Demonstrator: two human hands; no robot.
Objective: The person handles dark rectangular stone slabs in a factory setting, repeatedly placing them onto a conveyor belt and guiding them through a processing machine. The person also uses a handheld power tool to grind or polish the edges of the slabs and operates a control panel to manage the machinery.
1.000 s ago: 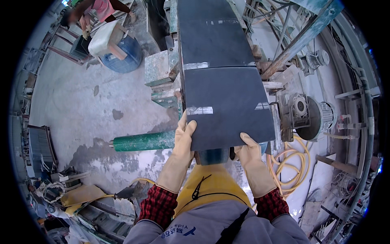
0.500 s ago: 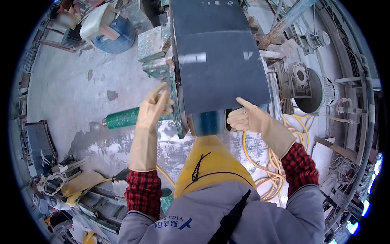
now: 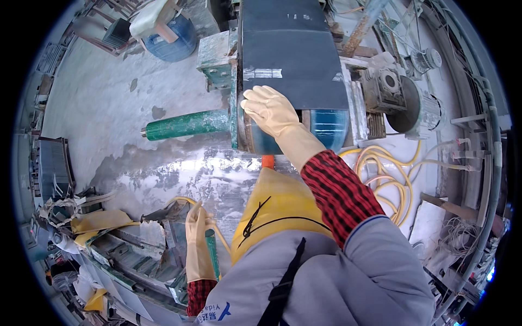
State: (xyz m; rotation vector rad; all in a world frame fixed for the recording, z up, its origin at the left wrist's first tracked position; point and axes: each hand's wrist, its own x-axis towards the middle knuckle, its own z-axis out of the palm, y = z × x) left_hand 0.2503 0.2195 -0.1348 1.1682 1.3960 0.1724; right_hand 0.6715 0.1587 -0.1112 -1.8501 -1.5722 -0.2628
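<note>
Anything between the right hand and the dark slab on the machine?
Nothing visible. The gloved right hand already lies flat on the near edge of the dark slab, in direct contact. The left hand hangs low, beside a green-handled tool.

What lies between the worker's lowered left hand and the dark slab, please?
In the head view, between the left hand and the dark slab lie wet grey floor and a green roller.

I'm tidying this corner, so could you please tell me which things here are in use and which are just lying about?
In use:
dark slab
right hand on its near edge
left hand by a green bar

Lying about:
yellow hose
blue barrel
motor
</note>
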